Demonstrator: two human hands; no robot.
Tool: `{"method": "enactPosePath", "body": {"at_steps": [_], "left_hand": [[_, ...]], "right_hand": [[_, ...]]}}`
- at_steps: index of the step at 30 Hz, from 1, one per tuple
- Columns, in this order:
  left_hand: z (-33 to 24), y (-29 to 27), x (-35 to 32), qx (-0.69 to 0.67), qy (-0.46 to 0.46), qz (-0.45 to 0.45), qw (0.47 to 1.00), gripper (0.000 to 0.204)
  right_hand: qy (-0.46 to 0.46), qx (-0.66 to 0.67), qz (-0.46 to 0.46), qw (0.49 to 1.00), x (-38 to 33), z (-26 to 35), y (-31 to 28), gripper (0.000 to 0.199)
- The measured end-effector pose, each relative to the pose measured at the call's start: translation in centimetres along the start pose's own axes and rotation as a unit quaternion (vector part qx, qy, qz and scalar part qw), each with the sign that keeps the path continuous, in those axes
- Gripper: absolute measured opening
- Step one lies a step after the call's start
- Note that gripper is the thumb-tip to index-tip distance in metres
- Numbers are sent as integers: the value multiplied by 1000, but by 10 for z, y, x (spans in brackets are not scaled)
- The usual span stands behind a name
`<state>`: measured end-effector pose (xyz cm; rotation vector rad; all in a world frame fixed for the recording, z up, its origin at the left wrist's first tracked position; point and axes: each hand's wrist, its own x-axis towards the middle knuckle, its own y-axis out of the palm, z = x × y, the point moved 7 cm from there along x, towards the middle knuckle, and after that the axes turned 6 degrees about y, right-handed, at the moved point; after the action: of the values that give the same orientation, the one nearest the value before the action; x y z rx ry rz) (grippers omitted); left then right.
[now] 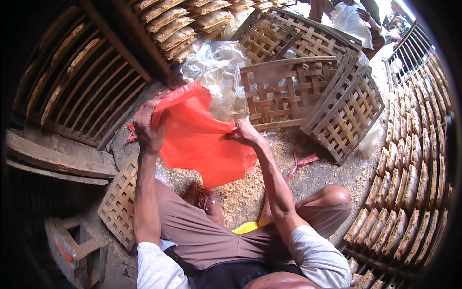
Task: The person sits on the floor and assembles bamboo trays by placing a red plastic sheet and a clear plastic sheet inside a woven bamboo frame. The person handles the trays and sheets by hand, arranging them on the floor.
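A thin red plastic bag [192,137] hangs stretched between my two hands, above floor strewn with pale crumbs. My left hand [149,126] grips its upper left edge, fingers closed. Closed too, my right hand [243,133] pinches the bag's right edge. The sheet sags in folds and covers part of the ground in front of my feet. Just beyond it lies a heap of crumpled clear plastic bags [216,72]. My fingertips are partly hidden by the red plastic.
Woven bamboo trays [293,89] lean in a pile ahead. Slatted racks with filled packets [409,178] line the right; a wooden rack [82,72] stands left. Near my left arm are a small woven tray [120,202] and a wooden stool [79,245]. Another person's hand [363,14] holds clear plastic.
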<state>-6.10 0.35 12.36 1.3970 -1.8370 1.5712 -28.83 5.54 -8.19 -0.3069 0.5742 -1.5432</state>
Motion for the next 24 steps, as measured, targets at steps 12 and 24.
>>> {"method": "enactPosePath", "body": {"at_steps": [12, 24], "left_hand": [[15, -34, -6, 46, -37, -150, 987, 24], [60, -50, -16, 178, -138, -199, 954, 39]], "right_hand": [[45, 33, -88, 995, -5, -40, -56, 28], [19, 149, -61, 987, -38, -11, -110, 28]]}}
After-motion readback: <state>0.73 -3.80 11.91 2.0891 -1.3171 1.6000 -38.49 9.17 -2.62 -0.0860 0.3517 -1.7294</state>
